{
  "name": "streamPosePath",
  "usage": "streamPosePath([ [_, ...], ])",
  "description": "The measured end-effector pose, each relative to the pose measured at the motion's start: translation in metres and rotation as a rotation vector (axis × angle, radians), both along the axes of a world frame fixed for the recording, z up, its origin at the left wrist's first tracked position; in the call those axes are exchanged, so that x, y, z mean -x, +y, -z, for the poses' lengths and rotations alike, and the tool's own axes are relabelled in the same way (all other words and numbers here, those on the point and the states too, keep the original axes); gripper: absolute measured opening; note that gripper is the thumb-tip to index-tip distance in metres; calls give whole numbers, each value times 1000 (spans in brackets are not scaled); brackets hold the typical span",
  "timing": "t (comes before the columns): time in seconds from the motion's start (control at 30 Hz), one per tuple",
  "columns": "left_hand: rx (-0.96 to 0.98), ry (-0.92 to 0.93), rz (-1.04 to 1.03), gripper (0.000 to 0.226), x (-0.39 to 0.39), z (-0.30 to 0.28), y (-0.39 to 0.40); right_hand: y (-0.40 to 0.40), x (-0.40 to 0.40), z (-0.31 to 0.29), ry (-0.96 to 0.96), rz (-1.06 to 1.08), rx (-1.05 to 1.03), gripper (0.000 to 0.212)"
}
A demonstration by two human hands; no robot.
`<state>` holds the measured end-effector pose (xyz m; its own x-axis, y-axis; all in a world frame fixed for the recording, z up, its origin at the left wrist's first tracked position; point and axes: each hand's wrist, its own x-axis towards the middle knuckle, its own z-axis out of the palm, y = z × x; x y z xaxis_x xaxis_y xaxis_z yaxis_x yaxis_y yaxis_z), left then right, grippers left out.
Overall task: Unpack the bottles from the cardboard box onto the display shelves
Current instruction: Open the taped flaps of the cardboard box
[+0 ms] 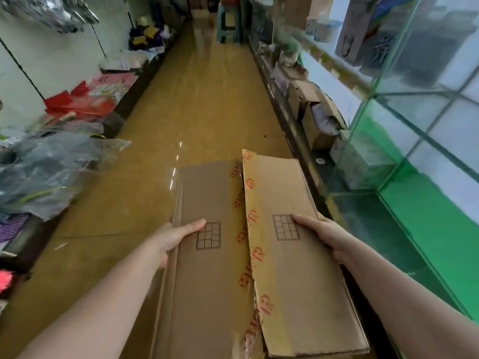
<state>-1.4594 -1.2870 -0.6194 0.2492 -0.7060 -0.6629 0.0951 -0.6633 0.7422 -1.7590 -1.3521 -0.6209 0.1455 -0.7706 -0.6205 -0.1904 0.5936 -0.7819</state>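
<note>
A long brown cardboard box (pixel 212 268) is carried in front of me above the aisle floor, its two top flaps down, the taped seam cut along the middle. My left hand (pixel 173 237) grips the box's left edge, thumb lying on the left flap. My right hand (pixel 324 237) holds the right edge, thumb on the right flap (pixel 298 255), which is slightly lifted. No bottles show; the box's inside is hidden. Glass display shelves (pixel 404 141) with green edges run along the right.
A narrow yellow-brown floor aisle (pixel 197 99) runs ahead. Open cardboard boxes (pixel 311 110) sit low at the right. Goods in plastic bags (pixel 46 167) and red paper items (pixel 85 102) line the left. A stool (pixel 229 24) stands far down the aisle.
</note>
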Motion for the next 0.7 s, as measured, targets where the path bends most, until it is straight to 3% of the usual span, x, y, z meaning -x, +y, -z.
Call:
streamPosePath([
  [0.1, -3, 2, -13, 64, 6, 50, -8, -8, 4, 48, 29, -6, -4, 37],
  [0.2, -32, 1, -18, 81, 12, 86, -12, -15, 10, 87, 37, -10, -29, 41],
  [0.4, -105, -19, -49, 77, 27, 126, -18, -28, 24, 131, 59, -26, -100, 55],
  [0.5, -154, -22, -42, 123, 32, 139, -30, -37, 31, 145, 80, -31, -130, 63],
  [0.57, -157, -50, -22, 137, 30, 147, -41, -46, 32, 150, 99, -25, -117, 64],
  [0.7, -109, -72, -57, 111, 37, 139, -62, -63, 28, 150, 103, -13, -67, 65],
])
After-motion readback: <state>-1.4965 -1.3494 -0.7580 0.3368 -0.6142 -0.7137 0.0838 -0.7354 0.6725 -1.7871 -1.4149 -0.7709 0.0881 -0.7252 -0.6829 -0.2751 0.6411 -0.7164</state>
